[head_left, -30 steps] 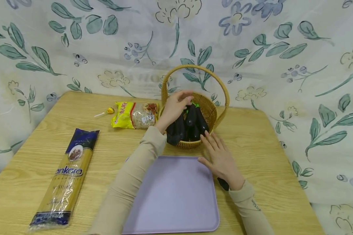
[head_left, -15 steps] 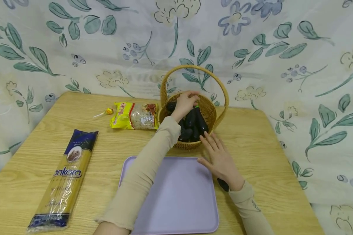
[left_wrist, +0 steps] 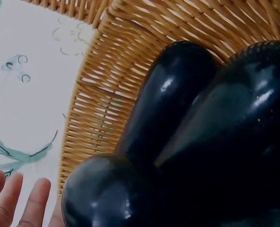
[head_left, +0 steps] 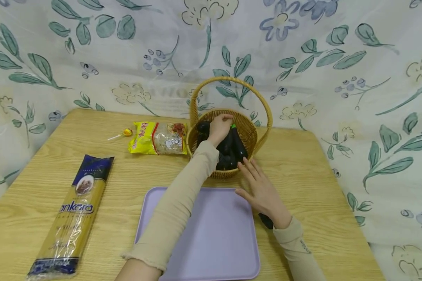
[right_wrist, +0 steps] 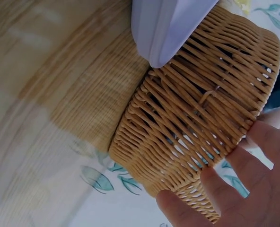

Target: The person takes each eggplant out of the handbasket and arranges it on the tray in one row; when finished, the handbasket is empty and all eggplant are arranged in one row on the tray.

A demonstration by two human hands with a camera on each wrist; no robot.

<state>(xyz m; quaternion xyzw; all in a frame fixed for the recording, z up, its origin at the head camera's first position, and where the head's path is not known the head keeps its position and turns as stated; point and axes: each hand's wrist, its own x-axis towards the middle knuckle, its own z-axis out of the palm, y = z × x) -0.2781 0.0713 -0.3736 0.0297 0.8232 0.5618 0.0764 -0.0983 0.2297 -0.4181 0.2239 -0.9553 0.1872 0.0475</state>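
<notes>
A wicker basket [head_left: 223, 173] with a tall looped handle holds several dark eggplants [head_left: 239, 146], one with a green stem end showing. My left hand [head_left: 220, 128] reaches into it over the eggplants. In the left wrist view, its fingers [left_wrist: 36, 203] look extended beside the rounded end of an eggplant [left_wrist: 100, 189], and none curl round it; its palm side is hidden. At the basket's front right, my right hand [head_left: 263, 193] touches the rim with extended fingertips. The right wrist view shows those fingers [right_wrist: 249, 165] spread along the woven wall [right_wrist: 192, 109].
A lilac tray [head_left: 221, 238] lies before the basket, under my left forearm. Left of the basket are a yellow clear-fronted food packet [head_left: 158, 138] and a lollipop [head_left: 127, 132]. A long spaghetti pack [head_left: 72, 216] lies at the left. A dark object [head_left: 266, 220] shows by my right wrist.
My left hand has moved right and slightly down over the basket. The eggplant beneath it, which overlapped the front left rim, no longer shows there. My right hand stays at the rim.
</notes>
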